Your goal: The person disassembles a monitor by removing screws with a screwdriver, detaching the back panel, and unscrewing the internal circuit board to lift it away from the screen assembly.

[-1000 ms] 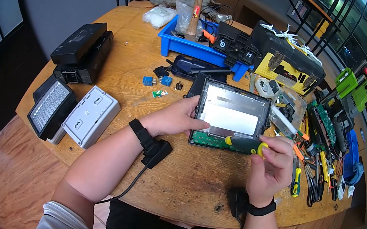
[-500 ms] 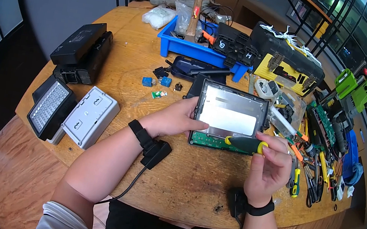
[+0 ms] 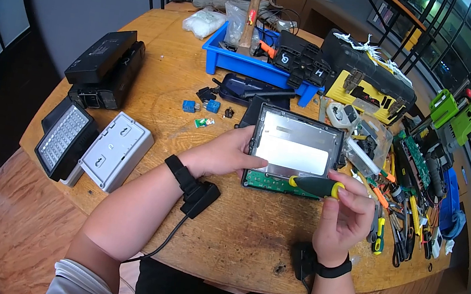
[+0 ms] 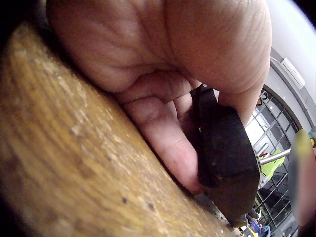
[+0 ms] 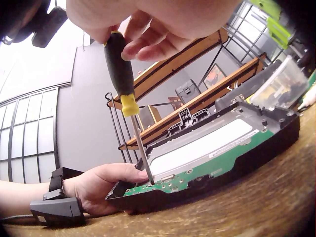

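A black-framed device (image 3: pixel 299 143) with a silver metal plate and a green circuit board strip (image 3: pixel 282 184) lies tilted on the table. The left hand (image 3: pixel 225 153) grips its left side, thumb on top at the plate's lower left corner, fingers underneath in the left wrist view. Between thumb and fingertips the right hand (image 3: pixel 349 216) pinches a dark green and yellow screwdriver (image 3: pixel 315 186). In the right wrist view the screwdriver (image 5: pixel 121 71) stands steeply, its tip at the board's edge close to the left thumb (image 5: pixel 129 173).
Left on the table are black boxes (image 3: pixel 103 57), an LED lamp (image 3: pixel 66 137) and a white case (image 3: pixel 117 149). Behind stand a blue tray (image 3: pixel 247 66) with a hammer (image 3: pixel 251 18) and a black-yellow toolbox (image 3: pixel 368 75). Loose tools (image 3: pixel 413 219) cover the right side. Small blue parts (image 3: pixel 212 105) lie nearer.
The right hand has shifted slightly and the screwdriver handle has turned a little between its fingers. The device has moved slightly left; the left hand keeps its grip.
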`<state>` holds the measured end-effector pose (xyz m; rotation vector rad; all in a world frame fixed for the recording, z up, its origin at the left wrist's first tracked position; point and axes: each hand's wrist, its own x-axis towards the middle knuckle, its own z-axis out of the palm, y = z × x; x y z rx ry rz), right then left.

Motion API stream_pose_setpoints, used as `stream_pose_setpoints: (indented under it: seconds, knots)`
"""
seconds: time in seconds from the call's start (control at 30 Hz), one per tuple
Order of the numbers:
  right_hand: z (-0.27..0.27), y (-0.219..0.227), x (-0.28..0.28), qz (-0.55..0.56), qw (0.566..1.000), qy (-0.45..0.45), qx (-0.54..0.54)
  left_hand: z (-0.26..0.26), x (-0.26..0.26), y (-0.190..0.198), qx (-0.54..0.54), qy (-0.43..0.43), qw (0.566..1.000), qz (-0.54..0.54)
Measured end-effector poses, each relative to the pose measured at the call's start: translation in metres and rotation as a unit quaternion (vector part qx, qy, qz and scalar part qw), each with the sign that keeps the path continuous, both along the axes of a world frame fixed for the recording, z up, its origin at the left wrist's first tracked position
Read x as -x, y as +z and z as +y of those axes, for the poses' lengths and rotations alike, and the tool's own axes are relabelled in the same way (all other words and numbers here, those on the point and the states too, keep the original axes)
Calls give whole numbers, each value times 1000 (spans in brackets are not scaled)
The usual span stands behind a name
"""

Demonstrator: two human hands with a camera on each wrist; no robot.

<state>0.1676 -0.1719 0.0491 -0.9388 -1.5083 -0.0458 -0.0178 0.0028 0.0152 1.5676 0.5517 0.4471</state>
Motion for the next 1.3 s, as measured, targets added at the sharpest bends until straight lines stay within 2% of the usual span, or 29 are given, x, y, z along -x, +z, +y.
stream_pose_setpoints:
  seconds: [0.3, 1.3]
  knots:
    - [-1, 0, 1, 8, 1000, 4, 4, 4, -1, -8, -12, -2, 1000, 14]
    - [-1, -5, 1, 42, 997, 54, 46, -1, 0, 2, -14, 6, 1000, 10]
